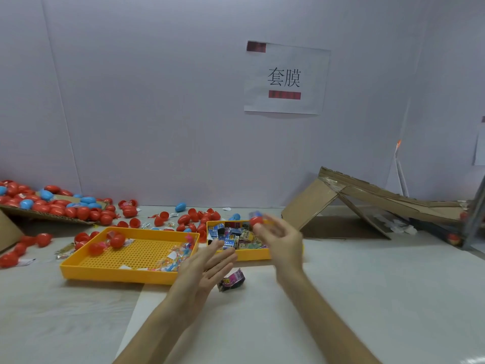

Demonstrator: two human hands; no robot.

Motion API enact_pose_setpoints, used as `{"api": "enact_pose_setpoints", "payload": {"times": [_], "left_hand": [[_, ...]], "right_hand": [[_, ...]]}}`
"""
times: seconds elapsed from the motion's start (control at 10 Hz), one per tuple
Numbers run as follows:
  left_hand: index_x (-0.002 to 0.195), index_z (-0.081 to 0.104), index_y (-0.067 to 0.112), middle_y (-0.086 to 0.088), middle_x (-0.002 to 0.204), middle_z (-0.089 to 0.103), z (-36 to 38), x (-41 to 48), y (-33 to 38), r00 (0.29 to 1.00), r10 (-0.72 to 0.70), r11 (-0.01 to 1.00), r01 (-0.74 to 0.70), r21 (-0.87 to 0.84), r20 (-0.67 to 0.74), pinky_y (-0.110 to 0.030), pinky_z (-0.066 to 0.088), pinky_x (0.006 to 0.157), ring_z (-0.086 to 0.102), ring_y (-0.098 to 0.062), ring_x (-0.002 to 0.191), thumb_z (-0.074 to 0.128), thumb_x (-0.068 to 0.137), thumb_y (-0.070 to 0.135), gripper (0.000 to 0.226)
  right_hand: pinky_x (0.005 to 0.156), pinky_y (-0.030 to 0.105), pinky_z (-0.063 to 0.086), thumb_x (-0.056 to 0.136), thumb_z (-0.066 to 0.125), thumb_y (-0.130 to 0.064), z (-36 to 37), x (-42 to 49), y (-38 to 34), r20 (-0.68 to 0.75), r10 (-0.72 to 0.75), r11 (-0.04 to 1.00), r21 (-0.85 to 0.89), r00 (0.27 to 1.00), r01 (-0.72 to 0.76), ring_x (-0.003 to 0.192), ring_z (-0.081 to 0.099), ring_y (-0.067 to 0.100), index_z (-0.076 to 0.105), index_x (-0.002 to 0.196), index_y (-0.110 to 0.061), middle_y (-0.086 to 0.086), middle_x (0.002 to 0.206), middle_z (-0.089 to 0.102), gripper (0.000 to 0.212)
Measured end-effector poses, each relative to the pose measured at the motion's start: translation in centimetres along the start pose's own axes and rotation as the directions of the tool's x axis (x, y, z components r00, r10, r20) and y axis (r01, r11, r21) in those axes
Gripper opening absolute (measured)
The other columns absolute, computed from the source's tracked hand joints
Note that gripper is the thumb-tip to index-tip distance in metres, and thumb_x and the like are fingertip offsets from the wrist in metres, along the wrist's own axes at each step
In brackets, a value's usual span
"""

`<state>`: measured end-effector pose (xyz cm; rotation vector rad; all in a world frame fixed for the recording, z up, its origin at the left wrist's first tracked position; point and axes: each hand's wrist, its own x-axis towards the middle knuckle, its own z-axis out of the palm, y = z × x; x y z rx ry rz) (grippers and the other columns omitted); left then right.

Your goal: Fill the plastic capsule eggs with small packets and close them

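My right hand [282, 241] is raised over the small yellow tray [252, 255] and is blurred by motion. A closed red capsule egg [256, 221] sits at its fingertips, pinched between thumb and fingers. My left hand [207, 261] is open with straight fingers, palm turned to the right, holding nothing. A pink and black packet [232, 280] lies on the table just right of it. The small tray holds several small packets [231, 236]. A larger yellow tray [118, 273] to the left holds a few red egg halves [117, 240] and small toys.
Several red and blue eggs [55, 206] are heaped on cardboard at the back left and scattered behind the trays. A folded cardboard ramp [367, 198] stands at the right. A white wall with a paper sign [284, 77] closes the back.
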<state>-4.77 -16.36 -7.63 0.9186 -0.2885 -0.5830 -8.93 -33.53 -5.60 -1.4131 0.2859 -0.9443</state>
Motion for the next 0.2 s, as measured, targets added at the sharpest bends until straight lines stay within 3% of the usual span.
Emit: {"api": "enact_pose_setpoints", "payload": {"times": [0.1,0.2], "left_hand": [[0.135,0.053,0.008,-0.011,0.112,0.076,0.4,0.0,0.1,1.000,0.015,0.998,-0.015,0.065,-0.006,-0.027,0.061,0.074,0.073,-0.025,0.105,0.071,0.084,0.033,0.060],[0.130,0.057,0.008,-0.011,0.111,0.076,0.3,0.2,-0.2,1.000,0.012,0.996,-0.012,0.087,-0.001,-0.028,0.061,0.074,0.074,-0.026,0.104,0.068,0.088,0.032,0.050]], "right_hand": [[0.062,0.022,0.056,0.087,0.070,0.003,-2.8,6.4,-3.3,-0.109,0.299,0.914,0.317,0.948,-0.252,0.078,0.070,0.019,0.065,0.123,0.001,0.014,0.100,0.073,0.036],[0.067,0.023,0.057,0.100,0.057,-0.007,-6.5,13.3,-7.7,-0.198,0.358,0.836,0.503,0.913,-0.219,0.095,0.069,0.022,0.054,0.135,0.000,0.017,0.126,0.065,0.036]]}}
